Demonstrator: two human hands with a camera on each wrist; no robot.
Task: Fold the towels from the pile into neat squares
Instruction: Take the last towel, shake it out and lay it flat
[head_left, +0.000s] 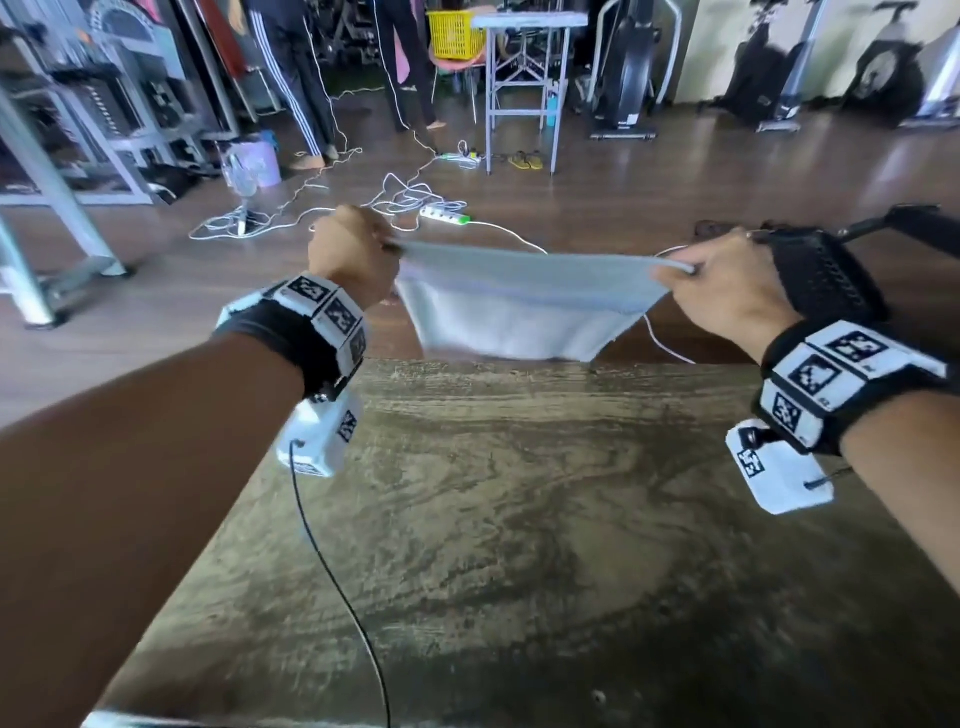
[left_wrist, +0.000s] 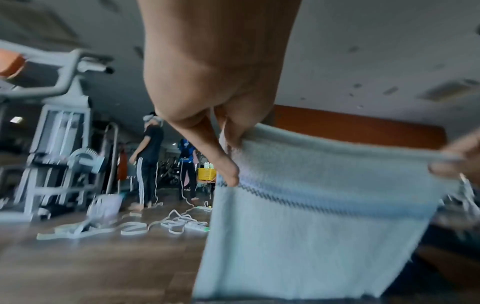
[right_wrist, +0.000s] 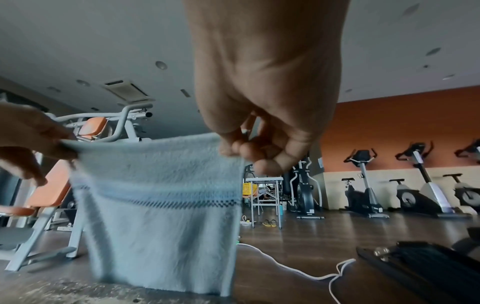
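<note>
A small light-grey towel (head_left: 514, 306) with a dark woven stripe (right_wrist: 166, 202) hangs stretched in the air beyond the far edge of the table (head_left: 519, 519). My left hand (head_left: 353, 254) pinches its upper left corner, and my right hand (head_left: 727, 291) pinches its upper right corner. In the left wrist view the left hand (left_wrist: 228, 131) grips the top hem of the towel (left_wrist: 324, 216). The right wrist view has the right hand (right_wrist: 249, 148) curled on the towel's (right_wrist: 161, 236) top corner. The towel's lower edge hangs just at the table's far edge.
A black basket-like thing (head_left: 826, 270) lies at the table's far right, behind my right hand. White cables and a power strip (head_left: 447, 213) lie on the wooden floor beyond. People (head_left: 296, 78) stand farther back among gym machines, a metal stand (head_left: 524, 88) and a yellow basket (head_left: 454, 34).
</note>
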